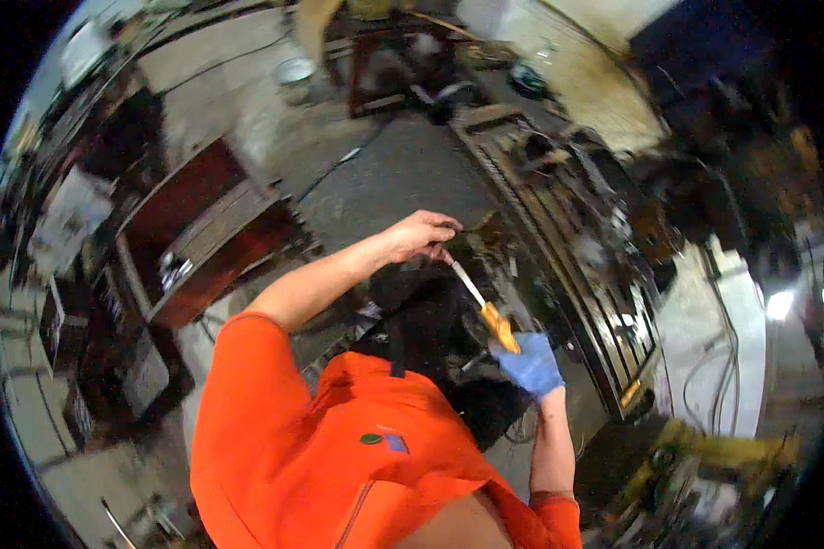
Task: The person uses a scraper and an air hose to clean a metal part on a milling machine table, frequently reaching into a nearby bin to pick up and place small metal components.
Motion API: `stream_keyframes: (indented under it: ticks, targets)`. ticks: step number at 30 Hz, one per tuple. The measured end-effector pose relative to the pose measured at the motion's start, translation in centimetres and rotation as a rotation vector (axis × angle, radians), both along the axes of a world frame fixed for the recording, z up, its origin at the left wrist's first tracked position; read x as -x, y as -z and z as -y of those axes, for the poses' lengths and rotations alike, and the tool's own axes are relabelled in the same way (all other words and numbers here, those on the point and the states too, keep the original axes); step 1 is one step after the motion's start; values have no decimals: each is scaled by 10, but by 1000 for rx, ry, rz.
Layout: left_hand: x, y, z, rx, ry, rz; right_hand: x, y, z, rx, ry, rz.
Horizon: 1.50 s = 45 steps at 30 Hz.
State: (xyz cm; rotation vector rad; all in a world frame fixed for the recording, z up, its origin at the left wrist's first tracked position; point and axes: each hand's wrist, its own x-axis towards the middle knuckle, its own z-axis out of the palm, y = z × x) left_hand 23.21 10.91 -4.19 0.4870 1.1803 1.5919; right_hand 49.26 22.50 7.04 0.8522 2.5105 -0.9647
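My right hand [529, 363], in a blue glove, is closed round the yellow handle of a slim hand tool [496, 322]. A straight, pale shaft runs up and left from that handle; blur hides the exact kind of tool. At the shaft's far end is my bare left hand [418, 236], its fingers bent and pinching the tip. The tool is tilted across the front of my body, above a dark, cluttered area. Both arms come out of orange sleeves.
On the right, a long machine bed with dark metal rails [558, 265] runs diagonally. A reddish-brown open metal box [201, 229] stands at left, with a bucket [294, 73] farther back. A cable [330, 171] lies on the floor. A yellow machine part [723, 448] sits at lower right.
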Motion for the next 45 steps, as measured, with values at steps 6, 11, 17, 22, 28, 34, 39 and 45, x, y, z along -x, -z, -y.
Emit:
stream_keyframes:
  ticks: [6,11,17,22,28,34,39,45]
  targets:
    - [90,-53,208,460,-570,-861,5,14,4,3,-154,-279]
    - [135,-26,405,1427,-590,-1236,-9,36,-5,37,-149,-288]
    - [120,52,470,1789,-83,-1196,-5,49,-7,19,-131,-235]
    - [116,55,470,1788,-143,-1150,1,35,1,21,-120,-315]
    - [122,-16,382,970,-837,-1055,-4,19,3,-95,-235,-261]
    - [105,-86,167,168,-578,-577,30,-35,15,-160,-302,-245]
    - [51,-63,-11,9,-201,-876,17,-23,-17,-226,-202,-97]
    - [-48,-63,-151,37,14,-1378,-59,-15,-68,-386,50,-25]
